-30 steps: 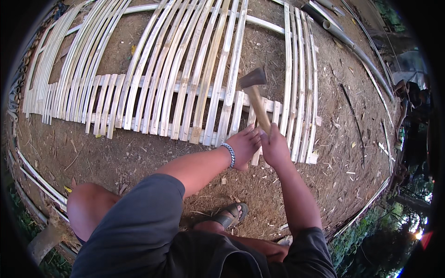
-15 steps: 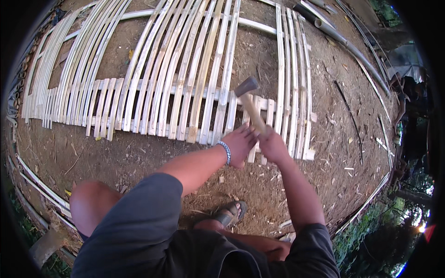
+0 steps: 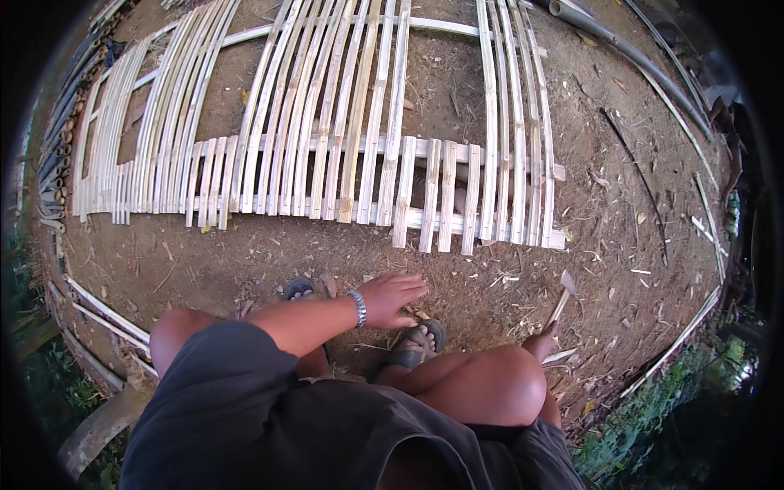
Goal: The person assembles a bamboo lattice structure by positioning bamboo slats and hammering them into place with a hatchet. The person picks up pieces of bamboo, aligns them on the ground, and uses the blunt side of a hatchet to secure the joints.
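Note:
A bamboo slat frame [image 3: 318, 155] lies on the ground ahead of me, its long pale strips crossing several rails. Short slats [image 3: 447, 196] bridge the two near rails to the right of centre. Above my sandalled foot, my left hand [image 3: 394, 300] is held flat with fingers stretched out, holding nothing; a braided silver bracelet [image 3: 357, 308] circles its wrist. Beyond my right knee, my right hand [image 3: 541, 343] is wrapped around the wooden handle of a hammer [image 3: 561, 305]. The hammer head points away from me, low beside the frame's near right corner. My knee partly hides the right forearm.
A dark thin stick [image 3: 637, 180] lies on the dirt right of the frame. Farther back runs a thick grey pole [image 3: 604, 34]. Bamboo poles [image 3: 59, 155] are stacked along the left edge, and pale strips [image 3: 102, 322] lie at the near left.
Both hands have drawn back from the short slats. The hammer has swung down and right, still in my right hand; my left hand has come nearer with its fingers spread flat.

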Available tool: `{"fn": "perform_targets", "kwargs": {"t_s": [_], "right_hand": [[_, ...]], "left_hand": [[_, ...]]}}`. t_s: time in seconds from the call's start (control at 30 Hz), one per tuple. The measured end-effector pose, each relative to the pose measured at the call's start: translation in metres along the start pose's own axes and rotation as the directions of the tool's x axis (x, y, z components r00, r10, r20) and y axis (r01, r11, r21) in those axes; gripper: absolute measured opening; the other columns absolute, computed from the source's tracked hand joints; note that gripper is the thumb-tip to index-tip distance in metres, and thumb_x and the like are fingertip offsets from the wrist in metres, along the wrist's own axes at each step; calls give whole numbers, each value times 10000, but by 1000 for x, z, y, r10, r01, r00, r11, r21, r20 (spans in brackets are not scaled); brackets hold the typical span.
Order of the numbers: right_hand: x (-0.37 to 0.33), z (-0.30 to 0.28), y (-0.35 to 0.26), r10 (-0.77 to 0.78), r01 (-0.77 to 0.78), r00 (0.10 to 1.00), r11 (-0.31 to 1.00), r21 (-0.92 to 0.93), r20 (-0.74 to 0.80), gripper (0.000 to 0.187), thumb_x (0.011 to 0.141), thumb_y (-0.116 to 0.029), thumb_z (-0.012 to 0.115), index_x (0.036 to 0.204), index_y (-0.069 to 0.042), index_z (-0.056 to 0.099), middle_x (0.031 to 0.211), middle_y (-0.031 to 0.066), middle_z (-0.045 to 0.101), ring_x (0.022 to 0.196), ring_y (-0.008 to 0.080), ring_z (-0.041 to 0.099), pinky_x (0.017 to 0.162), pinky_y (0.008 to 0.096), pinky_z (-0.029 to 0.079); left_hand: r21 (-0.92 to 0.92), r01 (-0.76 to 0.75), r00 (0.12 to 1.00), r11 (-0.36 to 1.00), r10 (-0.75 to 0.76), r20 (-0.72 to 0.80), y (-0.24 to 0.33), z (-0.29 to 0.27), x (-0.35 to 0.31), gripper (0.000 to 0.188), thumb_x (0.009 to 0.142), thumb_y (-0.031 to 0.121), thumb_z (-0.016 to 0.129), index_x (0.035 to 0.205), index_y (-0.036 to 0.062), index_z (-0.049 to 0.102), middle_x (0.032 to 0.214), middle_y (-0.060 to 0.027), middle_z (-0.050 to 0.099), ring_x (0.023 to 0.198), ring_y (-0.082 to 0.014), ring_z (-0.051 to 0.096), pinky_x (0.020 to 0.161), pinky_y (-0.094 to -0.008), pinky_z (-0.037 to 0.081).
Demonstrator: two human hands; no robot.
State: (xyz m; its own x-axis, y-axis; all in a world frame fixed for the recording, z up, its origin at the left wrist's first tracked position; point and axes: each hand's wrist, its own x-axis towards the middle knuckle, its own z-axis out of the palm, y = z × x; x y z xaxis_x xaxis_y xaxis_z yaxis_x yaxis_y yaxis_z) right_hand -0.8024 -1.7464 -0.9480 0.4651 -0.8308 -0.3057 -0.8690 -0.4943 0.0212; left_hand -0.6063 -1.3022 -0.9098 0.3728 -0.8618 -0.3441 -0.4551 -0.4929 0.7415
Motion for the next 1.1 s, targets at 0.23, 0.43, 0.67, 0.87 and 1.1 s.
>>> {"fn": "perform_targets", "kwargs": {"t_s": [0.23, 0.43, 0.67, 0.87, 1.1], "right_hand": [[-19, 31, -73, -66, 63, 997, 994, 85, 28, 750, 887, -215, 706, 1521, -117, 318, 1465, 247, 364, 1356, 420, 392, 1110, 501, 364], [-1, 32, -210, -283, 190, 954, 818, 543, 93, 765, 916, -292, 697, 1519, -32, 304, 1518, 274, 299, 1387, 415, 371, 1146, 499, 325], [25, 15, -274, -757, 730, 624, 653, -200, -196, 600, 846, -430, 695, 1341, -109, 584, 1355, 214, 549, 1316, 396, 459, 1087, 525, 373], [73, 45, -277, -883, 830, 441, 470, -302, -162, 474, 895, -414, 616, 1288, -149, 615, 1287, 133, 604, 1207, 356, 550, 1051, 534, 403], [70, 36, -323, -894, 873, 378, 430, -228, -238, 511, 886, -457, 618, 1283, -135, 609, 1254, 146, 608, 1172, 336, 563, 1052, 528, 408]], "left_hand": [[-539, 714, 574, 448, -815, 82, -69, 36, -78, 918, 863, 605, 650, 1442, -69, 421, 1382, -280, 545, 1277, -342, 558, 1078, -377, 422], [-957, 283, 319, 70, -948, 25, -81, -19, -53, 891, 919, 551, 619, 1508, -38, 301, 1491, -257, 441, 1384, -331, 445, 1099, -479, 388], [-988, -47, 466, -150, -878, 111, -48, -28, 6, 747, 962, 409, 636, 1480, -32, 326, 1460, -214, 468, 1369, -348, 441, 1109, -517, 378], [-921, -294, 573, -255, -819, 44, -53, 2, 48, 359, 971, 247, 650, 1214, 18, 518, 1205, -105, 590, 1234, -284, 536, 1057, -543, 432], [-761, -497, 623, -417, -782, 22, -58, -3, 63, 288, 954, 145, 654, 1191, 45, 525, 1198, -77, 593, 1118, -230, 595, 931, -507, 537]]}}
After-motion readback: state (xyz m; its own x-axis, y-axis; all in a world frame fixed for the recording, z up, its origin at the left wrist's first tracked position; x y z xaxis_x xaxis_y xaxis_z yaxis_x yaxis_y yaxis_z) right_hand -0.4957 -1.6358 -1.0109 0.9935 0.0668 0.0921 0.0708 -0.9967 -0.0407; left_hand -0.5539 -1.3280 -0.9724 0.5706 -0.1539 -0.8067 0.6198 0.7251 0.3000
